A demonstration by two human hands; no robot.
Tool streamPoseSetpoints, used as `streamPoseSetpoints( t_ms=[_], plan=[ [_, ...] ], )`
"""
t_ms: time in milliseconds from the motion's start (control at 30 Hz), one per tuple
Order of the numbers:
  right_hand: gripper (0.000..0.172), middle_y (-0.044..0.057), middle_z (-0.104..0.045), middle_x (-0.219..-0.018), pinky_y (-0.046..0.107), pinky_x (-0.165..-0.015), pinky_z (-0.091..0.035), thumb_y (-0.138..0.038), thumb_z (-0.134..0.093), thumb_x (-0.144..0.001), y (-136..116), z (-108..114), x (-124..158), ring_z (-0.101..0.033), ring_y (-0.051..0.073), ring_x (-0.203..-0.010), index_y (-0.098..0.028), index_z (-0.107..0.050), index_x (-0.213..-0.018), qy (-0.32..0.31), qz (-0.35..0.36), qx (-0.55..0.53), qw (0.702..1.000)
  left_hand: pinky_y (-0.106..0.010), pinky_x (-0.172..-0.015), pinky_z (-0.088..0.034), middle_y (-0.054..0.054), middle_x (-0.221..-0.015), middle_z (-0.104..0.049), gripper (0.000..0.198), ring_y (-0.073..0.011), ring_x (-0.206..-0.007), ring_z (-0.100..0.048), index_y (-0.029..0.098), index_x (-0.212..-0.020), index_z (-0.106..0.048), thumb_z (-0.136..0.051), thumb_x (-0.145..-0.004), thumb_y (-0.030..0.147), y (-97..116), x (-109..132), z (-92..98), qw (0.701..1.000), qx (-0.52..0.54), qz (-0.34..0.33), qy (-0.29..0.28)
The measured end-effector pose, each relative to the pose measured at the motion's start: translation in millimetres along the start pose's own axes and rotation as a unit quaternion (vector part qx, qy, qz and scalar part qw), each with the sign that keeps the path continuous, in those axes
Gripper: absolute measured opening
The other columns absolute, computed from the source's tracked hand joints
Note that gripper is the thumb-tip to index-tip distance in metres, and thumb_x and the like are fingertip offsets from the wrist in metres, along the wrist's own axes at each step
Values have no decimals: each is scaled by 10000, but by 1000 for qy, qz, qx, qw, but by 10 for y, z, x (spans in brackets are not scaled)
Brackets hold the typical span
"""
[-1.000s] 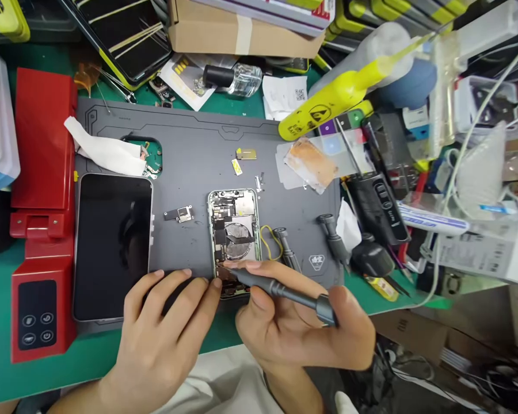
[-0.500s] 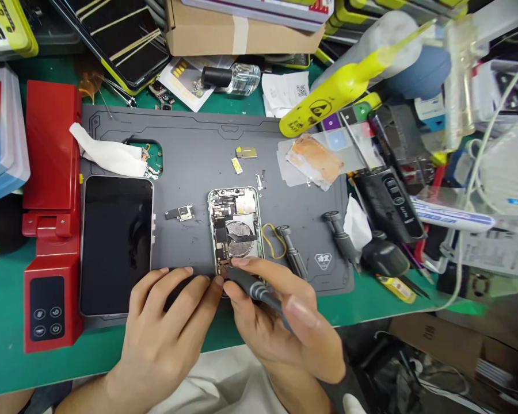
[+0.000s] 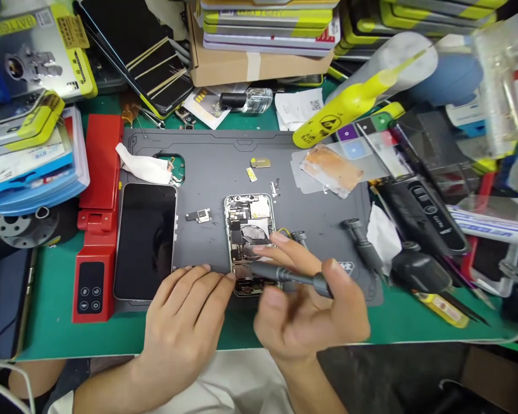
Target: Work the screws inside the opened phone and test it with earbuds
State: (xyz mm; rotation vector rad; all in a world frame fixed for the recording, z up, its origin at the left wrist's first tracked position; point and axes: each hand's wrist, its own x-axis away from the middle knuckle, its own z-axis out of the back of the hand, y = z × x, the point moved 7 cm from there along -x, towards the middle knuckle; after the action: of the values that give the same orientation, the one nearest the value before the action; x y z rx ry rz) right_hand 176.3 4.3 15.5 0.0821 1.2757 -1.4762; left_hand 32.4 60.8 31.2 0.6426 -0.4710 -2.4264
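Note:
An opened smartphone (image 3: 251, 230) lies on the grey mat, its circuit boards and round coil showing. At its lower left edge rest the fingertips of my left hand (image 3: 183, 310), fingers stretched side by side and thumb hidden. My right hand (image 3: 315, 310) holds a dark grey screwdriver (image 3: 289, 275) that lies nearly level over the phone's lower part; the hand is partly blurred. I cannot tell whether its tip touches the phone. Left of the phone lies a small metal-and-black part (image 3: 198, 215). Beyond the phone are a gold-coloured plate (image 3: 260, 163) and a small yellow-and-white piece (image 3: 251, 174).
A dark-screened phone (image 3: 145, 241) lies beside a red device (image 3: 95, 230) on the left. Right of the work are another screwdriver (image 3: 358, 238), a black tool (image 3: 427, 215) and a yellow bottle (image 3: 349, 106). Stacked boxes (image 3: 267, 29) line the back.
The screwdriver has swung from a slanted pose at the phone's lower end to nearly level, and my right hand's fingers have spread. The view has shifted; my left hand stays at the phone's edge.

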Motion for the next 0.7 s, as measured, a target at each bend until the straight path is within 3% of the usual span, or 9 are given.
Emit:
streamPoseSetpoints(
  t_ms=[100, 233, 400, 500, 700],
  plan=[
    [871, 128, -720, -1221, 412, -815, -742, -48, -788, -901, -45, -12, -47, -792, 221, -1018, -229, -438, -1678, 19, 34, 12, 999, -356, -1040, -519, -41, -1089, -792, 248, -189, -1076, -697, 113, -1303, -709, -634, -1066, 105, 10, -90, 18, 999, -26, 22, -4],
    [817, 79, -690, -1115, 396, -815, -730, -21, -684, -966, 43, -12, -88, -774, 175, -920, -260, -371, -1682, 25, -53, -38, 998, -349, -848, -497, -5, -962, -774, 167, -186, -930, -664, 171, -1224, -718, -712, -1062, 208, -5, -190, 8, 997, -57, 44, 22],
    [749, 87, -718, -1060, 361, -774, -722, -42, -625, -1009, 54, -5, -92, -780, 196, -934, -262, -352, -1671, 18, -78, -97, 992, -334, -853, -461, 27, -964, -793, 93, -167, -930, -656, 216, -1103, -696, -732, -1042, 155, -46, -230, -33, 998, -29, 38, 48],
    [740, 82, -703, -1087, 335, -718, -717, -40, -598, -1018, 82, 16, -86, -771, 189, -917, -297, -342, -1663, 49, -91, -94, 990, -333, -813, -434, 21, -910, -759, 81, -168, -891, -634, 215, -1039, -657, -702, -1048, 149, -77, -238, -51, 997, -42, 38, 45],
    [754, 76, -671, -1120, 276, -719, -695, -3, -561, -1012, 97, -42, -68, -748, 146, -886, -282, -324, -1672, 48, -97, -88, 990, -329, -826, -455, -19, -906, -722, 147, -184, -901, -644, 224, -1003, -545, -468, -1063, 114, -106, -195, 2, 998, 7, 33, 61]
  ],
)
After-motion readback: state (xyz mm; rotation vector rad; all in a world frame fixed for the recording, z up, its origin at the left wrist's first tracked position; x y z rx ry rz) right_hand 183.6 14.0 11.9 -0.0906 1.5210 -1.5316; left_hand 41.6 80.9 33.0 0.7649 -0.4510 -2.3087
